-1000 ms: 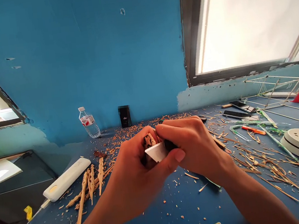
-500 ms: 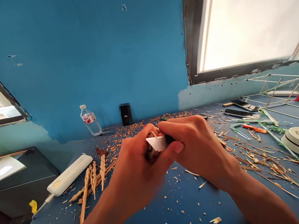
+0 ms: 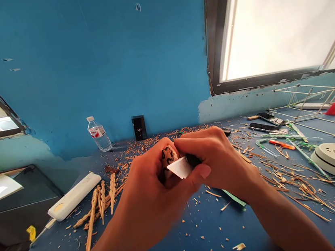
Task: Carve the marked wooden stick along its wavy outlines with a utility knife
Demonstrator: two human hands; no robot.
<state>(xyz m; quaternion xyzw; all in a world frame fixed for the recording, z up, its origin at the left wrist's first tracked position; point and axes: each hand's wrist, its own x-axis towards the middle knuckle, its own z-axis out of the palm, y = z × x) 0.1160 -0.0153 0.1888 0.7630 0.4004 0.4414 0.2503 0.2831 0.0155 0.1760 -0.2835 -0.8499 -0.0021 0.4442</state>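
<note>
Pale wood piece [image 3: 168, 154] with black squiggles; blue tabletop [image 3: 211, 230]; orange-red cutter [image 3: 282, 144]

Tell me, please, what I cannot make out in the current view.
All in the head view:
- handle of the knife: mostly hidden by the right hand
- lower end of the wooden piece: hidden by the left hand
- white socket unit: cut off by the right edge
- print on the water bottle: too small
</note>
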